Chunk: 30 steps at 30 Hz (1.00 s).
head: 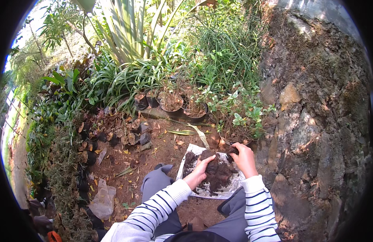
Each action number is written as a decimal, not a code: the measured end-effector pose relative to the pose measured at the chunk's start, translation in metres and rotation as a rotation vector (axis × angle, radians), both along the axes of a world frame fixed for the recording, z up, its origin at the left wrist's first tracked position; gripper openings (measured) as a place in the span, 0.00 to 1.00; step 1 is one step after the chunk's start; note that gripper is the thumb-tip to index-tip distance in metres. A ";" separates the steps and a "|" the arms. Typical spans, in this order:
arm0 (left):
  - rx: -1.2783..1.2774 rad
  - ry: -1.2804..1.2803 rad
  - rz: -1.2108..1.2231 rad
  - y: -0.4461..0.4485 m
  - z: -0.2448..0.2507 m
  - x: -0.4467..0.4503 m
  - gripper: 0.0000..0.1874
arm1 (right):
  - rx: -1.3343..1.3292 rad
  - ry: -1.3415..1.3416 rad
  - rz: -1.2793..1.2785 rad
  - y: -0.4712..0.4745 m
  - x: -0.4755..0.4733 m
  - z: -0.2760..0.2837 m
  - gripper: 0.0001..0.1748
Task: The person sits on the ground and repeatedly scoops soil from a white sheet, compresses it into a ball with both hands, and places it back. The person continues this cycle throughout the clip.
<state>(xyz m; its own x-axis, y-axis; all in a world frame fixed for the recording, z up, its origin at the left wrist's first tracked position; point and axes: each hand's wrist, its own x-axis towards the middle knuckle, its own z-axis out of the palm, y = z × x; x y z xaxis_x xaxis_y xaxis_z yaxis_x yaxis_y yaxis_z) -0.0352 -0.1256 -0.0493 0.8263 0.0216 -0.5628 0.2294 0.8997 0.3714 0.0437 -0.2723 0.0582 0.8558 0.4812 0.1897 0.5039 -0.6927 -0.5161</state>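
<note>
Dark soil (pixel 219 178) lies heaped on a white sheet (pixel 204 193) on the ground between the person's knees. Over its left part, my left hand (pixel 201 169) holds a clump of dark soil (pixel 208 155), thumb on top. My right hand (pixel 243 155) is at the sheet's upper right edge, its fingertips closed on a small dark clump (pixel 232 149); exactly what it is cannot be told. A long variegated leaf (pixel 201 134) ends at the sheet's top edge, just above the clump in my left hand.
Potted plants in black containers (pixel 171 104) stand beyond the sheet, with a leafy variegated plant (pixel 239 119) to their right. A rough stone wall (pixel 313 136) rises at right. Black plant bags (pixel 91 157) line the left, near a crumpled clear plastic bag (pixel 103 199). Stones (pixel 145 138) lie on the soil ground.
</note>
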 end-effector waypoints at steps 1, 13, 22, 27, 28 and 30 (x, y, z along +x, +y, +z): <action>0.083 0.100 -0.007 0.000 0.026 -0.006 0.42 | -0.041 -0.008 -0.024 -0.003 0.000 0.005 0.17; 0.196 -0.250 0.175 0.066 0.046 -0.098 0.23 | -0.197 0.075 0.028 -0.029 0.011 0.002 0.16; -0.072 -0.440 0.313 0.067 -0.010 -0.116 0.15 | -0.106 -0.158 0.060 -0.019 -0.001 -0.009 0.21; -0.061 -0.437 0.347 0.060 -0.026 -0.119 0.20 | 0.028 -0.229 -0.026 -0.016 -0.011 -0.003 0.19; -0.039 -0.417 0.377 0.057 -0.025 -0.121 0.20 | 0.024 -0.231 -0.018 -0.016 -0.014 -0.005 0.19; -0.030 -0.409 0.374 0.053 -0.022 -0.125 0.19 | 0.061 -0.248 -0.011 -0.017 -0.017 -0.009 0.18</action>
<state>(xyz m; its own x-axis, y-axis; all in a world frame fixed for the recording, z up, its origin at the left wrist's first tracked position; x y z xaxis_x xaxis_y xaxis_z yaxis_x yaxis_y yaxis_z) -0.1597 -0.0721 -0.0716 0.9166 0.3447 -0.2025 -0.2655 0.9036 0.3364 0.0270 -0.2893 0.0494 0.7844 0.4536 0.4231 0.6132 -0.6699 -0.4185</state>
